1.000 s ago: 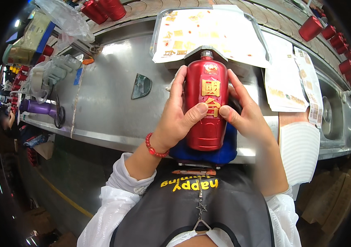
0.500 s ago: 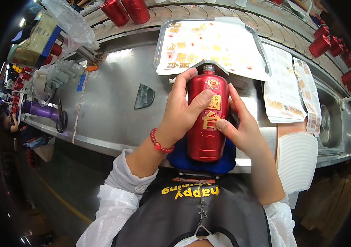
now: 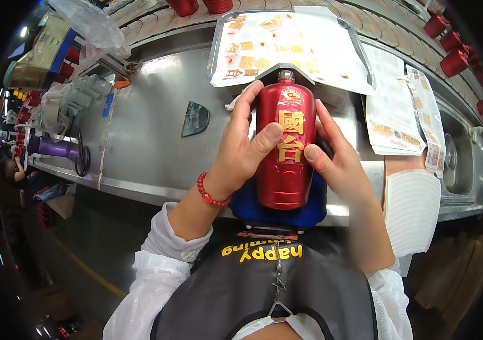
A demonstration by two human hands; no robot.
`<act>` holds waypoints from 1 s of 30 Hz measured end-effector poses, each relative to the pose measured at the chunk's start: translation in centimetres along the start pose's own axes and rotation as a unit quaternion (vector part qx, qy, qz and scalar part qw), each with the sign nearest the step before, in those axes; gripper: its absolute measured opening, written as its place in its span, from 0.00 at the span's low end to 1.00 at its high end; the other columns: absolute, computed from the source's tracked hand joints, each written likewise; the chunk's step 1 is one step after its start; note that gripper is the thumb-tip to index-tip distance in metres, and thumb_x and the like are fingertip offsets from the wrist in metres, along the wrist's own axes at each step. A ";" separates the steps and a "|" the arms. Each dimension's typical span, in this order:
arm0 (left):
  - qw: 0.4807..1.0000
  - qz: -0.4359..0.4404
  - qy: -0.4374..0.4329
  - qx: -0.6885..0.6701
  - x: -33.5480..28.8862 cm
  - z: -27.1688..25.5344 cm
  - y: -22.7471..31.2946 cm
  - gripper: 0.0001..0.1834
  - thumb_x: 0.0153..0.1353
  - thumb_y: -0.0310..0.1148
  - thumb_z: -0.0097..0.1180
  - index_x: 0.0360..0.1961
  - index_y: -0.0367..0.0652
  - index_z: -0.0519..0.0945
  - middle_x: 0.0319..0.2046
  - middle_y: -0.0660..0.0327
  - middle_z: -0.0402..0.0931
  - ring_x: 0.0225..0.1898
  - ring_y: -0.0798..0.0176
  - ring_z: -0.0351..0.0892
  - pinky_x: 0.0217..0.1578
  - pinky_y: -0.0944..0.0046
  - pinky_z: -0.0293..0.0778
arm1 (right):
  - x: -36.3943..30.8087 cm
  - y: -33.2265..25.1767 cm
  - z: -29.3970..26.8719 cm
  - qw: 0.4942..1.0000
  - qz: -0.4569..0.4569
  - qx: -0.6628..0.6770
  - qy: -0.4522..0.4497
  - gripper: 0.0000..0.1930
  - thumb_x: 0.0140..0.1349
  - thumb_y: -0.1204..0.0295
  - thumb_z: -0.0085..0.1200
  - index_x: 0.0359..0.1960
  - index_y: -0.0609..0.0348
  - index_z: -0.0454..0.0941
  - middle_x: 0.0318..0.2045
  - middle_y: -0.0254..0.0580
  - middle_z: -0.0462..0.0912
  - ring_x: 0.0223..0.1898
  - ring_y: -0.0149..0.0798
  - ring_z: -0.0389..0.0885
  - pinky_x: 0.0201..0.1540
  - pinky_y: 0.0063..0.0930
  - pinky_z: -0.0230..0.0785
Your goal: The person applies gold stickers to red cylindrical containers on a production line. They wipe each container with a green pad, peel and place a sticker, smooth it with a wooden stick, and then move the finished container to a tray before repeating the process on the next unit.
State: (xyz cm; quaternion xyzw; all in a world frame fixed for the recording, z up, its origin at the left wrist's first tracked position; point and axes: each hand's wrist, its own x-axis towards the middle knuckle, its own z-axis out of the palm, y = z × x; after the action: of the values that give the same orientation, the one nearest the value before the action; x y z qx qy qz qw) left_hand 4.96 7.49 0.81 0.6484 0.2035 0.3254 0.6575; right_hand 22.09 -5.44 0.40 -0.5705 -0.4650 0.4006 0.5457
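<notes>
A glossy red bottle [image 3: 284, 187] with raised gold characters lies tilted on a dark blue cushion [image 3: 241, 212], its neck away from me. My left hand [image 3: 247, 136] is wrapped along the bottle's left side, thumb over the front beside the gold characters. On the other side, my right hand [image 3: 335, 150] holds the bottle with its thumb on the right edge near the lower character. The fingers behind the bottle are partly hidden. Around the bottle's neck end is a grey angled support [image 3: 304, 71].
Behind the bottle stands a metal tray [image 3: 214, 48] with gold character stickers on white sheets. More sticker sheets [image 3: 389, 107] lie right, beside a sink [image 3: 454, 164]. A dark scraper-like piece [image 3: 196, 118] and a purple hair-dryer-like tool [image 3: 54, 147] lie left. Red bottles [image 3: 454, 62] line the conveyor.
My left thumb has slid off the upper gold character toward the bottle's left edge. The right thumb has also shifted a little outward. The whole view has moved slightly.
</notes>
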 end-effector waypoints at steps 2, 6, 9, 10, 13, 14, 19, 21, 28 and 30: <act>1.000 0.006 -0.008 0.025 -0.6 -0.1 -0.7 0.55 0.63 0.54 0.65 0.75 0.28 0.49 0.71 0.40 0.56 0.74 0.47 0.54 0.73 0.53 0.51 | 0.0 -0.2 0.2 1.000 -0.016 -0.004 0.005 0.50 0.66 0.52 0.63 0.76 0.71 0.48 0.68 0.64 0.67 0.70 0.50 0.68 0.70 0.38 0.58; 0.999 0.003 -0.020 0.034 -0.9 -0.3 -0.9 0.58 0.61 0.52 0.68 0.75 0.28 0.47 0.73 0.40 0.51 0.76 0.46 0.49 0.74 0.51 0.47 | 0.1 0.0 -0.1 1.000 -0.009 -0.011 -0.002 0.51 0.64 0.52 0.65 0.76 0.71 0.47 0.68 0.65 0.66 0.70 0.51 0.67 0.71 0.38 0.58; 0.999 0.007 -0.021 0.035 -0.8 -0.3 -0.9 0.58 0.61 0.52 0.68 0.76 0.29 0.46 0.73 0.40 0.51 0.76 0.46 0.49 0.74 0.51 0.47 | 0.0 0.0 -0.1 1.000 -0.006 0.003 -0.003 0.52 0.63 0.51 0.66 0.76 0.71 0.47 0.68 0.66 0.67 0.70 0.52 0.66 0.71 0.38 0.58; 0.999 0.009 -0.020 0.033 -0.8 -0.3 -1.0 0.57 0.61 0.52 0.68 0.76 0.29 0.47 0.73 0.40 0.52 0.76 0.47 0.51 0.74 0.52 0.48 | 0.0 0.0 0.0 1.000 -0.007 0.005 0.000 0.52 0.63 0.51 0.66 0.76 0.71 0.47 0.68 0.66 0.67 0.70 0.52 0.66 0.71 0.38 0.58; 0.999 0.022 -0.016 0.027 -0.6 -0.2 -1.0 0.54 0.63 0.50 0.66 0.75 0.30 0.49 0.70 0.42 0.57 0.73 0.50 0.57 0.72 0.54 0.54 | 0.1 -0.1 0.4 1.000 -0.013 -0.011 0.010 0.53 0.62 0.51 0.66 0.76 0.71 0.47 0.67 0.66 0.68 0.70 0.53 0.66 0.71 0.39 0.58; 1.000 0.014 0.000 0.009 -0.5 -0.1 -0.7 0.50 0.64 0.49 0.66 0.73 0.30 0.52 0.68 0.44 0.60 0.69 0.52 0.61 0.69 0.55 0.58 | 0.1 -0.1 0.5 1.000 -0.015 -0.020 0.014 0.53 0.62 0.51 0.67 0.76 0.71 0.47 0.67 0.66 0.68 0.70 0.53 0.66 0.71 0.39 0.57; 1.000 -0.004 0.026 0.013 2.0 0.0 0.4 0.29 0.71 0.40 0.59 0.65 0.35 0.65 0.58 0.55 0.71 0.59 0.65 0.70 0.62 0.63 0.66 | 0.1 -0.8 0.4 0.999 0.028 -0.021 0.006 0.53 0.61 0.54 0.68 0.76 0.71 0.47 0.66 0.66 0.68 0.70 0.52 0.65 0.71 0.38 0.56; 0.999 -0.017 0.030 0.018 2.9 0.3 0.5 0.24 0.70 0.38 0.59 0.60 0.36 0.68 0.53 0.56 0.74 0.54 0.68 0.73 0.58 0.65 0.70 | 0.0 -0.9 0.4 0.999 0.028 -0.023 0.006 0.53 0.61 0.54 0.67 0.76 0.71 0.47 0.66 0.66 0.68 0.70 0.52 0.65 0.72 0.38 0.56; 0.997 -0.056 0.019 0.040 4.6 -0.3 1.3 0.17 0.69 0.36 0.59 0.52 0.37 0.72 0.45 0.60 0.75 0.46 0.71 0.75 0.51 0.70 0.73 | -0.1 -1.0 0.6 0.999 0.024 -0.027 0.006 0.51 0.62 0.57 0.67 0.78 0.64 0.46 0.67 0.61 0.68 0.69 0.49 0.66 0.71 0.39 0.56; 0.995 -0.059 0.018 0.083 5.0 -0.3 1.1 0.18 0.69 0.36 0.59 0.52 0.37 0.72 0.45 0.60 0.75 0.46 0.72 0.74 0.50 0.70 0.73 | -0.1 -0.9 0.5 0.999 0.024 -0.026 0.005 0.50 0.63 0.58 0.66 0.79 0.61 0.45 0.66 0.60 0.68 0.69 0.48 0.67 0.71 0.40 0.57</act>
State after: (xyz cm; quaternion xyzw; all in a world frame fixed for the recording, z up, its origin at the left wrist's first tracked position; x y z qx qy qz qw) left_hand 8.10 11.05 2.69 0.6819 0.2793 0.2797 0.6154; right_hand 21.45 -5.48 1.29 -0.5975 -0.4592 0.3984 0.5229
